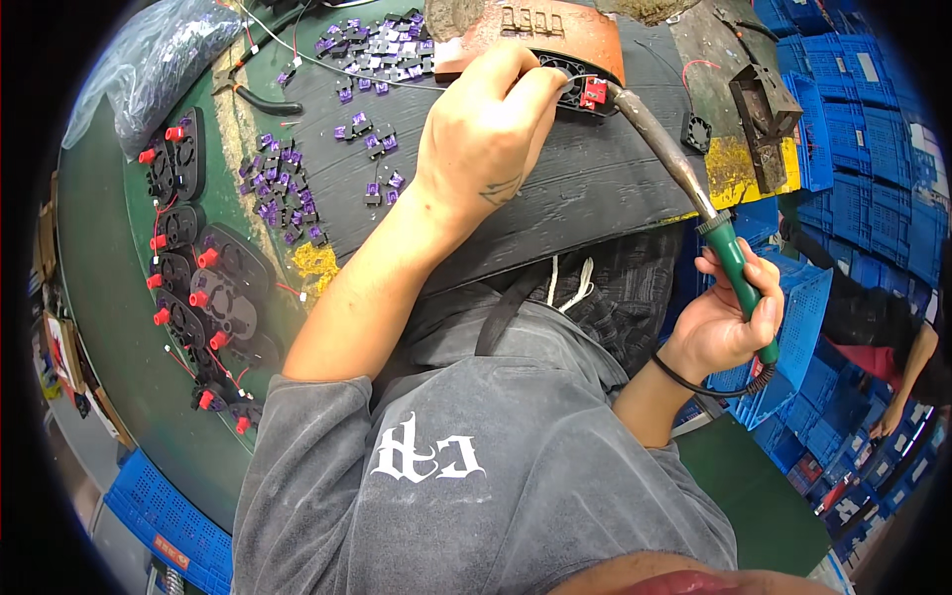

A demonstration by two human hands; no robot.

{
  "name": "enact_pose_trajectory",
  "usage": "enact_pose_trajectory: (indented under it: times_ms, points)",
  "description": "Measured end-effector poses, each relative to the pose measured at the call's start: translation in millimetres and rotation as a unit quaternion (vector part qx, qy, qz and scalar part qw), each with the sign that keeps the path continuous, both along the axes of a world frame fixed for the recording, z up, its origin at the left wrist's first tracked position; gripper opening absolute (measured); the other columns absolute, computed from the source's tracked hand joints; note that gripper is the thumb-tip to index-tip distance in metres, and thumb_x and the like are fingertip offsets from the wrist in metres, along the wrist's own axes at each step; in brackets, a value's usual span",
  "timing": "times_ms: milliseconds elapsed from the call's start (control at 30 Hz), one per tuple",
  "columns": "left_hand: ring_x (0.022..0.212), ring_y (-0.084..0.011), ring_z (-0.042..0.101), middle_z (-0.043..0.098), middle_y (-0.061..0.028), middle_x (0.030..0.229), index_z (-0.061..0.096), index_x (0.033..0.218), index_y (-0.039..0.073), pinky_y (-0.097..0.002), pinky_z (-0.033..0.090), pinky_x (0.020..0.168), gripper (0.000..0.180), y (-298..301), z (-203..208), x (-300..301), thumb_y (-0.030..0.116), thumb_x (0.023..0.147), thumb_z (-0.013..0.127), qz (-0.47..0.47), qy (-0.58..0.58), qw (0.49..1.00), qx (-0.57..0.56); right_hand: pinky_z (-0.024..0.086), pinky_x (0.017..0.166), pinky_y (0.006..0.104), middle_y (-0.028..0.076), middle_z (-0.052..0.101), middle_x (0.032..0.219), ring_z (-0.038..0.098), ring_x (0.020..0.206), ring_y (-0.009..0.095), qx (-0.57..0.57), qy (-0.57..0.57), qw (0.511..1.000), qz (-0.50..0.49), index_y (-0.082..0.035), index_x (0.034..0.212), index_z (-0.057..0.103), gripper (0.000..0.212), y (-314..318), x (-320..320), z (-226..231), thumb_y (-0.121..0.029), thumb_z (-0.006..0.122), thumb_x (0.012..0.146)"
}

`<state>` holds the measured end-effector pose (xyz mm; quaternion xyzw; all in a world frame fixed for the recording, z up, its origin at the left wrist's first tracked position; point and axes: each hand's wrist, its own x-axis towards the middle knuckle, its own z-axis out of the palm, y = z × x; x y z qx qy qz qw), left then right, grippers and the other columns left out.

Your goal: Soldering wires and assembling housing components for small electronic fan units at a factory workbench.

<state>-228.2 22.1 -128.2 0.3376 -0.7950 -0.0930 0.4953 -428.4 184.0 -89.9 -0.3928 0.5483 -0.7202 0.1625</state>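
My right hand (729,315) is wrapped round the green handle of a soldering iron (736,260). The iron's metal shaft slants up and left, its tip close to a small red part (593,93). That red part sits at a black round-grilled housing (563,67), which lies against a copper-coloured block (587,38) and is partly covered by my left hand (491,129). With fingers pinched, my left hand holds a thin solder wire (397,83), whose end pokes out toward the red part. Whether the iron's tip touches the part, I cannot tell.
Purple-and-black switches (283,188) lie in piles on the dark board (397,238). Left are black housings with red parts (233,309), pliers (266,104) and a plastic bag (164,69). An iron stand (764,124) stands right. Blue crates (863,129) and another person's arm (907,377) are beyond.
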Motion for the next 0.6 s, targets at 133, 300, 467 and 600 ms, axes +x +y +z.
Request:
enact_pose_trajectory:
  times_ms: [133,300,467,600]
  points:
    - [0.071,-0.0237,0.059,0.057,-0.0084,0.084,0.066,0.092,0.002,-0.0318,0.049,0.064,0.018,0.8,1.9,1.6,-0.002,0.075,0.071,-0.002,-0.005,1.0,0.001,0.06,0.061,0.0367,0.021,0.063,0.098,0.067,0.07,0.033,0.004,0.002,1.0,0.002,0.005,0.092,0.061,0.041,0.0,-0.8,-1.5,-0.031,0.042,0.092]
    - [0.072,-0.0236,0.059,0.057,-0.008,0.084,0.067,0.091,0.003,-0.0319,0.049,0.064,0.018,0.8,-0.7,1.9,-0.002,0.074,0.072,-0.002,-0.008,1.0,-0.001,0.059,0.061,0.038,0.021,0.063,0.098,0.067,0.069,0.033,0.003,-0.002,1.0,-0.001,0.004,0.092,0.061,0.041,2.5,-2.0,-0.2,-0.032,0.042,0.092]
    - [0.073,-0.0234,0.059,0.057,-0.0073,0.084,0.068,0.09,0.005,-0.032,0.049,0.064,0.019,5.1,3.8,-0.3,0.001,0.072,0.074,0.004,-0.026,1.0,-0.003,0.059,0.054,0.0377,0.021,0.059,0.093,0.066,0.068,0.035,-0.004,0.006,1.0,-0.029,0.006,0.086,0.059,0.04,4.8,1.6,8.2,-0.029,0.04,0.091]
    - [0.075,-0.0232,0.059,0.057,-0.0067,0.085,0.068,0.09,0.007,-0.032,0.049,0.064,0.019,4.9,3.1,0.2,0.003,0.072,0.074,0.009,-0.046,0.999,-0.009,0.058,0.06,0.0376,0.02,0.062,0.096,0.066,0.068,0.033,-0.005,0.013,1.0,0.011,0.003,0.092,0.061,0.04,7.2,-2.5,6.0,-0.031,0.039,0.093]
